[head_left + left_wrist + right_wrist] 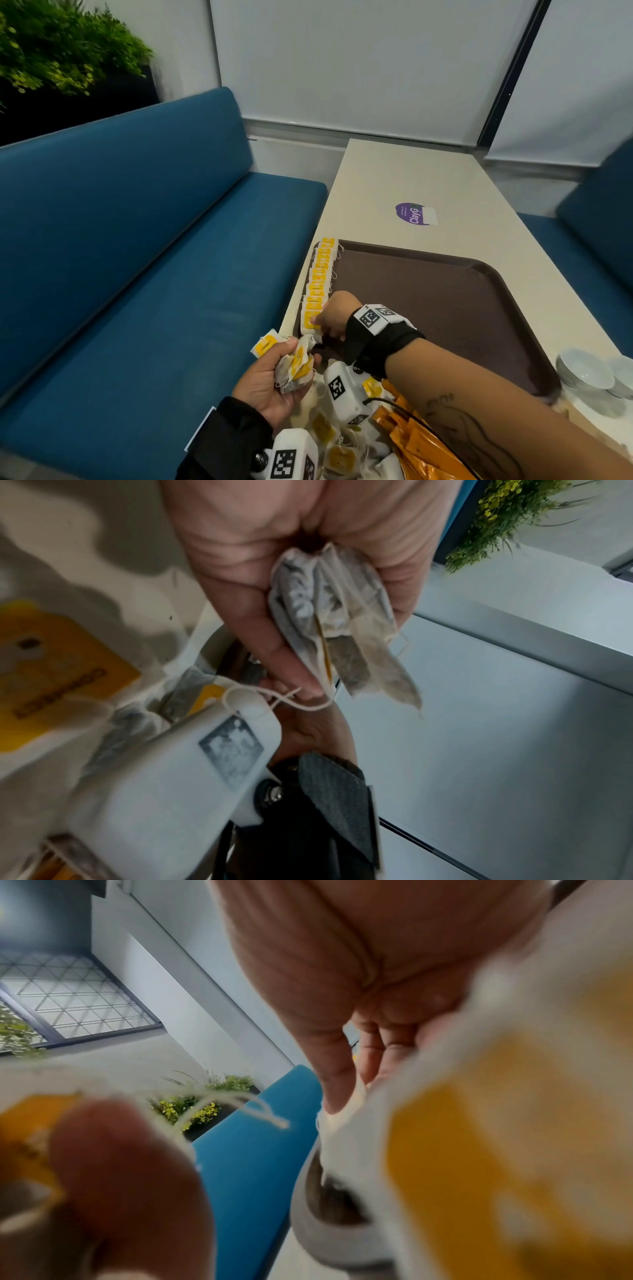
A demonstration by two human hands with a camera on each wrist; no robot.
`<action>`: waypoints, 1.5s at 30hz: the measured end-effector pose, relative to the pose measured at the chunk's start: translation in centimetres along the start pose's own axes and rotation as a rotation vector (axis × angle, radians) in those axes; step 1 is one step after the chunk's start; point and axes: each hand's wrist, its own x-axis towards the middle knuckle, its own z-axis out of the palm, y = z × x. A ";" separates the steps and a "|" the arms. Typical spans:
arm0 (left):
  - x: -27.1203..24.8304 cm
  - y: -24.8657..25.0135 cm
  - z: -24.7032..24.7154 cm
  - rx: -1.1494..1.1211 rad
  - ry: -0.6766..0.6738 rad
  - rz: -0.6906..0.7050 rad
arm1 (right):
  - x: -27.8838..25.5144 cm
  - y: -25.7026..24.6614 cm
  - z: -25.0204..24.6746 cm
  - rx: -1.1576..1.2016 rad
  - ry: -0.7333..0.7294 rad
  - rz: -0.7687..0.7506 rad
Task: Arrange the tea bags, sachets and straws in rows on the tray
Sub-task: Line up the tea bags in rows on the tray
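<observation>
Along the tray's (445, 291) left rim a tea-bag row (318, 281) runs lengthwise, right hand (334, 317) pinching its nearest bag, left hand (270, 380) clutching a bunch (296, 368)

Head view looks down; both wrist views look up, sharing the plant (507, 518).

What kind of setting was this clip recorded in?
Probably a cafe or canteen booth: blue upholstered benches flank a long pale table carrying a brown serving tray, stacked white bowls and loose tea bags. A planter sits behind the bench.
</observation>
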 end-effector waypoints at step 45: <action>-0.5 0.5 0.9 -0.093 0.071 0.168 | -4.3 0.8 -3.8 -0.132 -0.005 -0.381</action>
